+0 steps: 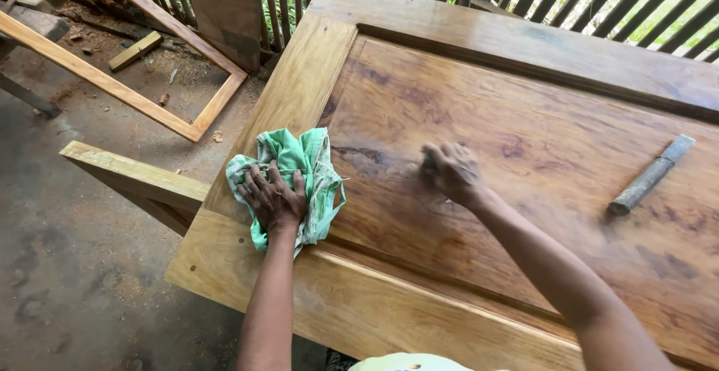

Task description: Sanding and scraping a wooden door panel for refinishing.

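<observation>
So the left hand [273, 199] is pressed flat, fingers spread, on a crumpled green and white rag [299, 169] that sits on the left stile of a big wooden door [524, 49] lying flat, near its lower left corner. The right hand [451, 170] is out on the darker recessed panel [539, 161], fingers curled around something small and dark, but it's blurred so I honestly can't tell what it is. Over by the door's right edge a chisel [650, 175] lies on the panel, well apart from both hands. Off to the left on the dusty floor there's a bare wooden frame [112, 86].
</observation>
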